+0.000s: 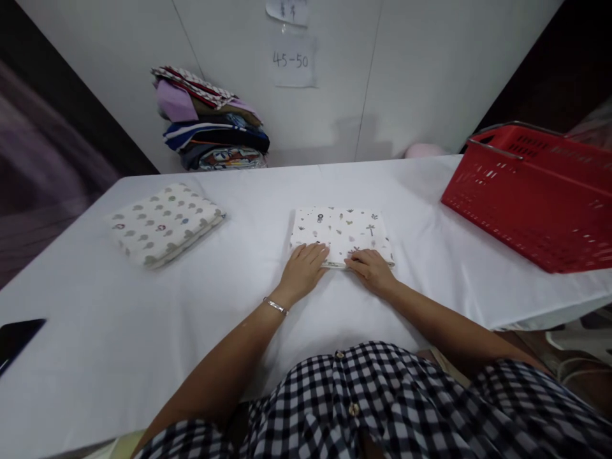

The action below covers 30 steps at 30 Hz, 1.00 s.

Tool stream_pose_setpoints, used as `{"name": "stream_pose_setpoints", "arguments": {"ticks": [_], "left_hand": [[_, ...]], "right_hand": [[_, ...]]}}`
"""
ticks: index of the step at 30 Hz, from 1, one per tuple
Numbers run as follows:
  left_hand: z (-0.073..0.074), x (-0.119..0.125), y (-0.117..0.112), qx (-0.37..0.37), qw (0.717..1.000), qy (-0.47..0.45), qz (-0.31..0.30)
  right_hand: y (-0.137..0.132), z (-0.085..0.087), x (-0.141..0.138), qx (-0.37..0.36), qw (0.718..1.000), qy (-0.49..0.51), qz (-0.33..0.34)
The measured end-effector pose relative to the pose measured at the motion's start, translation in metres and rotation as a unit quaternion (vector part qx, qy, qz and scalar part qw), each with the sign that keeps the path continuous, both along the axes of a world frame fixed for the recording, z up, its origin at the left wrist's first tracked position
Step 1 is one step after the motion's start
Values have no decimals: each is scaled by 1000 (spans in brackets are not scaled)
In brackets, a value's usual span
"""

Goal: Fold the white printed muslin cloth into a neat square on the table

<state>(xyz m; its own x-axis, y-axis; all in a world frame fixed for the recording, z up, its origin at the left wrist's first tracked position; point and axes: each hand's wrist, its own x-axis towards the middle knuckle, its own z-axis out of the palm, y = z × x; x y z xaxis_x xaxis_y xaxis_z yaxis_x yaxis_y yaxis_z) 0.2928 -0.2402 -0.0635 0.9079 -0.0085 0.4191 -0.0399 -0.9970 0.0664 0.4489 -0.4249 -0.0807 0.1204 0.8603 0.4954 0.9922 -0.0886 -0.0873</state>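
A folded white cloth [342,226] with small plant and animal prints lies flat in front of me. My left hand [306,264] rests on its near left corner, fingers stretched out and flat. On the near right part of the same cloth lies my right hand [370,268], its fingers slightly bent over the edge and nothing gripped. Farther left, a second folded white cloth [167,223] with grey-green tree-like prints sits at an angle, apart from both hands.
The table has a white cover [239,299]. A red plastic basket [535,197] with a metal handle stands at the right. A stack of folded fabrics [215,127] is against the back wall. A dark phone-like object [19,338] lies at the left edge.
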Motion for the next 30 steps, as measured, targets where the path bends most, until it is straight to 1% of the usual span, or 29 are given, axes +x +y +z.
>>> {"name": "stream_pose_setpoints", "arguments": {"ticks": [3,5,7,10,12,14,16,19,22,24,26,28,30], "left_hand": [[-14,6,-2,13,1000,22,-16],[-23,6,1,13,999,28,-18],[-27,4,4,8,999,24,-19],[-27,1,6,-2,1000,13,-25],[-25,-1,7,-13,1000,1,-23],[-23,-3,9,-27,999,-16,-15],[-20,-7,13,-46,998,-39,1],[-15,-13,21,-88,992,-79,48],[-8,-18,26,-138,980,-101,106],[-4,-19,27,-167,971,-105,136],[-4,-18,26,-191,961,-111,169],[-6,-16,25,-218,947,-115,208],[-10,-13,25,-253,930,-111,241]], "right_hand": [[-10,3,6,-16,1000,-7,4],[-25,3,13,-20,1000,-9,6],[-44,1,20,-15,1000,-7,-7],[-69,-3,27,-7,999,9,-37],[-78,-4,27,-6,999,31,-44],[-79,-4,24,9,996,74,-51],[-74,-2,22,40,987,142,-59],[-64,-1,22,83,962,245,-90],[-55,-5,29,117,927,321,-153],[-51,-9,35,133,896,378,-192],[-48,-9,40,128,856,447,-225],[-47,-5,44,109,816,511,-247],[-46,2,45,85,782,561,-257]]}}
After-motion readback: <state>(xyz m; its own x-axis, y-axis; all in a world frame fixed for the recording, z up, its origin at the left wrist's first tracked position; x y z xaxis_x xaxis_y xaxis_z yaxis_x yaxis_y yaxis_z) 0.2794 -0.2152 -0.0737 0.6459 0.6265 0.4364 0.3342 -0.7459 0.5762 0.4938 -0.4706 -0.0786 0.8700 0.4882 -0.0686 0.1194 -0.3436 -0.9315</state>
